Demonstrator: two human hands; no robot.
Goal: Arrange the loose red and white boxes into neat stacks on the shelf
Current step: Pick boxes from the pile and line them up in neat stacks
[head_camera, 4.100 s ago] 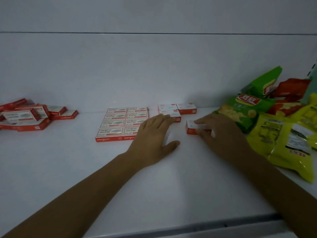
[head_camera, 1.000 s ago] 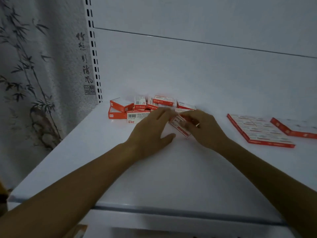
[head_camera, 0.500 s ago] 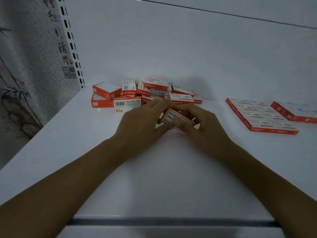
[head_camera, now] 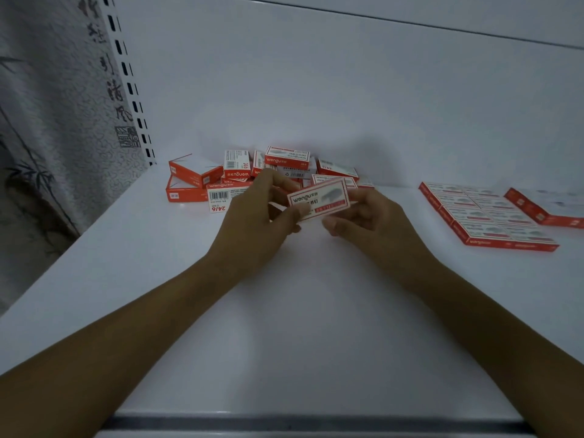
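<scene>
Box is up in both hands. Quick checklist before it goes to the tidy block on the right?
1. Grip: held box pinched at its ends by left hand and right hand, lifted off the shelf: ok.
2. Orientation: printed face towards the camera, tilted, not yet flat: not ok.
3. Path to the tidy block: only bare shelf in between: ok.
4. Landing surface: block lies flat in even rows: ok.
5. Loose pile: jumbled, boxes leaning and overlapping: not ok.
6. Held box's flaps closed: cannot tell.
</scene>
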